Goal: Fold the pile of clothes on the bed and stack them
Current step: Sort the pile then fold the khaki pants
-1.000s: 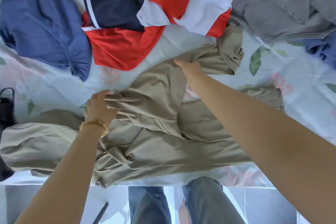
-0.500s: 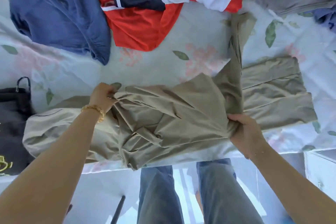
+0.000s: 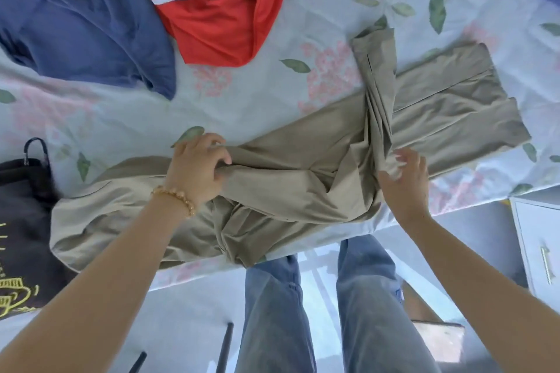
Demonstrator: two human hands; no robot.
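1. Crumpled khaki cotton trousers [image 3: 303,179] lie across the near edge of the floral bed sheet [image 3: 257,94].
2. The left hand [image 3: 197,166] grips a bunched fold near their middle, fingers curled.
3. The right hand [image 3: 403,179] has its fingers loosely spread, touching the twisted fold at right.
4. A blue garment [image 3: 85,27] and a red, white and navy garment [image 3: 224,18] lie far left.
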